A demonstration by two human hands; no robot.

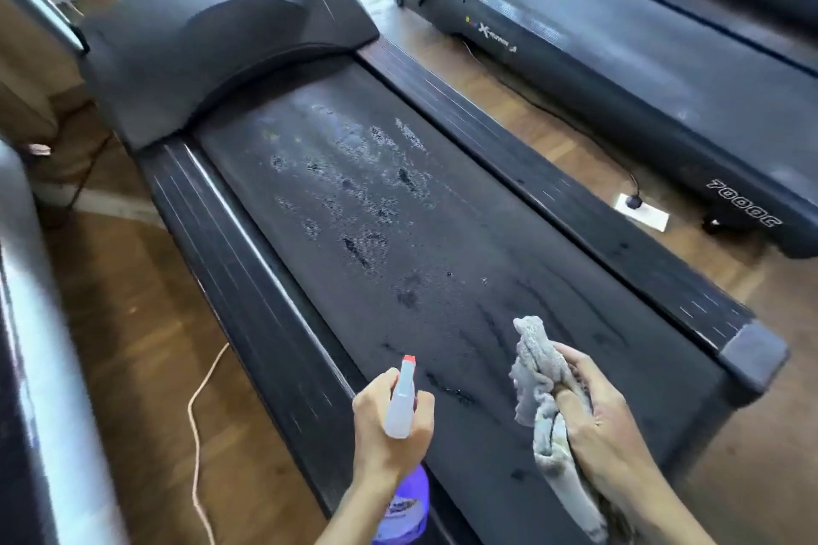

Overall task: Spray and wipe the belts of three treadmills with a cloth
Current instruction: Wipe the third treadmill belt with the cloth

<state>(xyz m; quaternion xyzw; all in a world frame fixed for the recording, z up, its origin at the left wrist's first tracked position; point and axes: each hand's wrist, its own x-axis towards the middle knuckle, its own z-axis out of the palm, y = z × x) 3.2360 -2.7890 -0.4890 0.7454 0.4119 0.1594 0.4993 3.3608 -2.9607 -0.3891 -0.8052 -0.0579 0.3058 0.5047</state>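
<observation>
Belt (442, 243) of woven-looking black rubber runs up the middle of the nearest treadmill (248, 40), matte and finely textured, mottled in its upper half with pale misted patches and small dark wet blots; lower down, curved streaks arc across it. Glossy ribbed side rails (230, 243) flank it on both sides, and the right rail ends in a squared grey end cap (752, 352). A domed, smooth motor hood with a red oval badge covers the far end.

The left hand (389, 425) grips a spray bottle (400, 400) by the neck, fingers curled round its white trigger head, whose red nozzle tip points up the belt. The bottle's lower body is translucent purple with a label too blurred to read; how full it is cannot be told. The right hand (597, 420) clutches a crumpled grey terry cloth (538, 385), fingers folded into its nap, one corner sticking up and the rest hanging toward the belt's near right part.

Wooden floor (146, 345) lies on both sides, with a pale cord (199, 412) looping at left. A second treadmill (642, 71) stands well apart on the right, a floor socket (642, 210) between them
</observation>
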